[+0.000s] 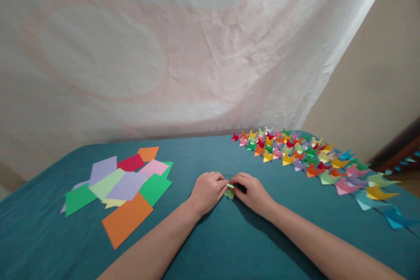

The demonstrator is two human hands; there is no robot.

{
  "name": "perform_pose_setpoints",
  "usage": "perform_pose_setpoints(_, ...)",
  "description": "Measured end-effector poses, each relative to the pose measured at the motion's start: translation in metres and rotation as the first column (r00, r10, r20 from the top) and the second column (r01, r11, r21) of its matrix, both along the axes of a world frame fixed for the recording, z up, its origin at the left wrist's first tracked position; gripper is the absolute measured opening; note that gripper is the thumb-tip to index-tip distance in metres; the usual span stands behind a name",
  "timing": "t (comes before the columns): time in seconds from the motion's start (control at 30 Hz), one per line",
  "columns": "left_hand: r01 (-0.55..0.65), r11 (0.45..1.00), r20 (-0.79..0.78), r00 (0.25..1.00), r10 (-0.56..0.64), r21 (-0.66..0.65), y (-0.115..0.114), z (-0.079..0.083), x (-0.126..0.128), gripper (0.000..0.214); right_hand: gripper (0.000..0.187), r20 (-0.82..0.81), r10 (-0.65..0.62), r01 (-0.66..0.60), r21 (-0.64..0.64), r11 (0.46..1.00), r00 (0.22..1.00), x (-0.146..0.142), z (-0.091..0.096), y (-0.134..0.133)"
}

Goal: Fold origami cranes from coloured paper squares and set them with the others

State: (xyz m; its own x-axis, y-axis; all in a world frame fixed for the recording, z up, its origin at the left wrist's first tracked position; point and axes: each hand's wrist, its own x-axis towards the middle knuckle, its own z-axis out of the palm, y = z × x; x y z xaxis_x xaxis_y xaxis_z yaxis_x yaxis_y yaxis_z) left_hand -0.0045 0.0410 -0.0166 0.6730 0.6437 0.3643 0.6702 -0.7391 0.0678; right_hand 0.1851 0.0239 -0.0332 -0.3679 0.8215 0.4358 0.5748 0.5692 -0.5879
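small pale-green folded paper piece [229, 191] | pinched by left hand [208, 191] and right hand [252, 192] | loose coloured paper sheets [121, 188] left of it | rows of folded paper figures [308, 157] right

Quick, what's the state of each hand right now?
Left hand: closed on the small green folded paper.
Right hand: closed on the same paper.

Mostly hidden between the fingers [220, 183] of left hand [207, 190] and right hand [252, 192]: a green paper [229, 192], fold impossible to tell. Cut off below: both forearms [154, 245]. Overlapped near the table's [197, 245] left edge: several sheets [126, 186]. Too small to tell apart by the far edge: the rearmost figures [262, 138]. Blurred beyond the right edge: blue shapes [402, 164].
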Motion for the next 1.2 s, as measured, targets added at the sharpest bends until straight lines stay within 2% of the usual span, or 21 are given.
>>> perform_pose_setpoints(0.4,0.005,1.000,0.025,1.000,-0.005,0.020,0.001,-0.002,0.000,0.017,0.021,0.075,-0.021,0.013,0.105,0.994,0.997,-0.001,-0.001,-0.003)
perform_pose_setpoints(0.77,0.015,1.000,0.010,1.000,-0.015,0.025,0.000,0.003,0.002,0.018,0.013,0.170,-0.083,0.046,0.212,0.976,0.982,-0.005,0.001,-0.006)
perform_pose_setpoints(0.87,0.018,1.000,0.019,1.000,-0.018,-0.009,0.001,0.004,0.000,0.017,0.014,0.206,-0.093,0.041,0.242,0.969,0.974,-0.005,0.002,-0.006)
perform_pose_setpoints(1.0,0.092,0.992,0.064,0.994,-0.087,-0.091,0.003,0.006,-0.006,0.020,0.016,0.258,-0.112,0.039,0.272,0.962,0.960,-0.003,0.003,-0.008)
perform_pose_setpoints(1.2,0.141,0.974,0.162,0.980,-0.113,-0.176,0.009,0.004,-0.011,0.021,0.017,0.330,-0.110,0.023,0.258,0.966,0.937,-0.003,0.005,-0.010)
